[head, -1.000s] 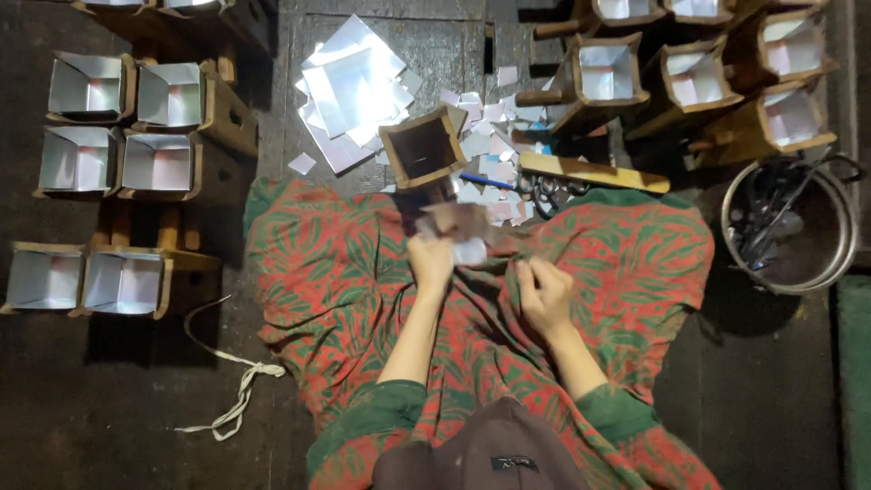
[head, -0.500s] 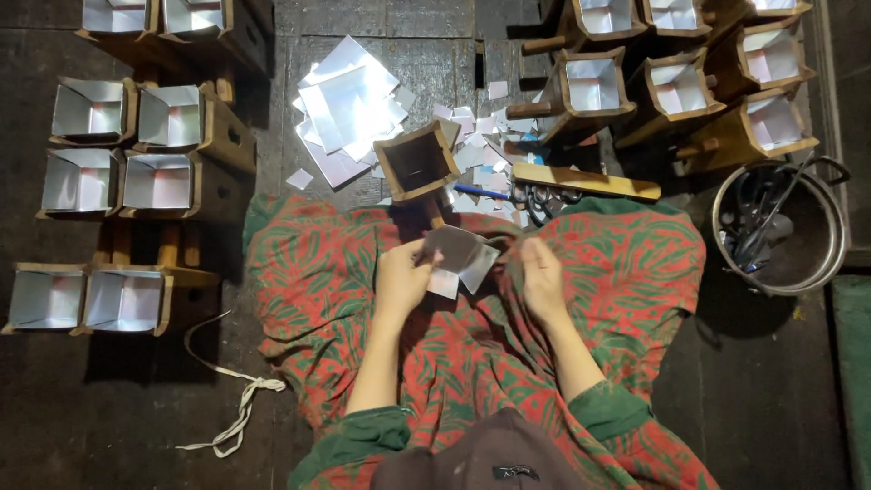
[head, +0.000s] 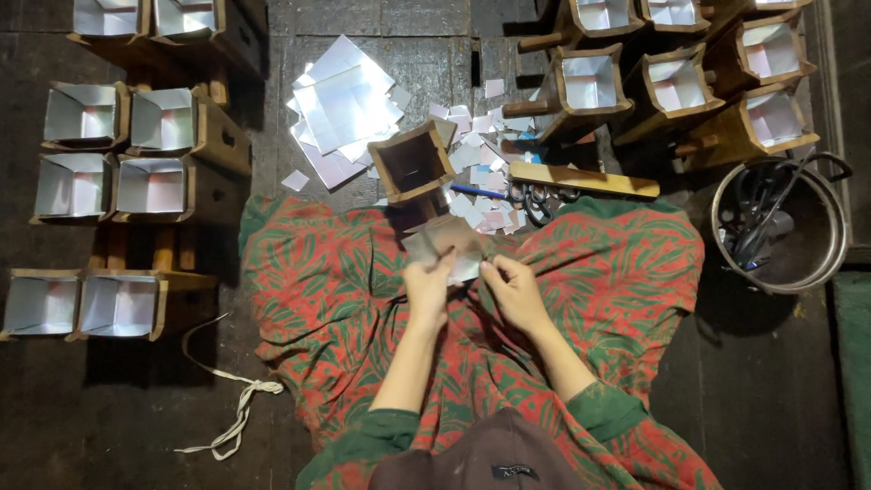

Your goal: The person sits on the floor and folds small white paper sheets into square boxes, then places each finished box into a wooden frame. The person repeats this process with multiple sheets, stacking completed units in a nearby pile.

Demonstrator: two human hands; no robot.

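Over my lap, covered by a red and green patterned cloth, both hands meet on a small pale paper piece. My left hand pinches its lower left edge. My right hand grips its right side, fingers curled. Just beyond the paper stands an unlined wooden box mould, tilted, its dark hollow facing up. A heap of small paper scraps lies beside it.
Large silvery sheets lie stacked on the floor ahead. Paper-lined wooden boxes stand in rows at left and more boxes at upper right. A wooden stick and scissors lie ahead. A metal pot holds tools. White cord trails at lower left.
The hands were apart one second ago, the left holding paper up near the box. They have come together on the paper piece, closer to my body.
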